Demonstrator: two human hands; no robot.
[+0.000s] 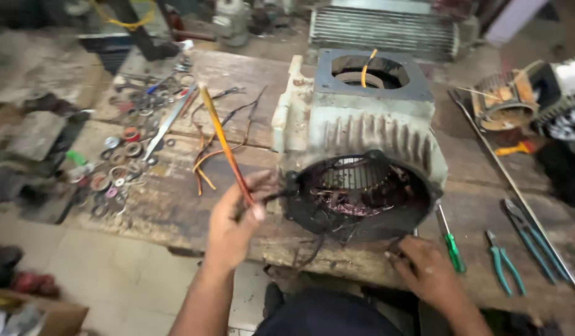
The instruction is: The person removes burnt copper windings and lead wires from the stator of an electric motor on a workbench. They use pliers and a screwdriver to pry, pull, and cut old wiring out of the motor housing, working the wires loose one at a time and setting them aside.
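Observation:
A grey finned motor housing (362,130) lies on a worn wooden workbench (175,205), its open end facing me with dark copper windings (359,193) inside. My left hand (234,227) grips a long orange sleeved wire (222,140) that rises up and to the left from the housing's left rim. My right hand (424,267) rests on the bench edge below the housing, fingertips pinching a dark wire at the lower right of the opening.
A green screwdriver (451,242), green-handled pliers (504,264) and blue-handled cutters (533,239) lie to the right. Loose wires (225,124), washers and rings (119,162) cover the left. A second stator (505,102) sits far right, a finned coil (384,28) behind.

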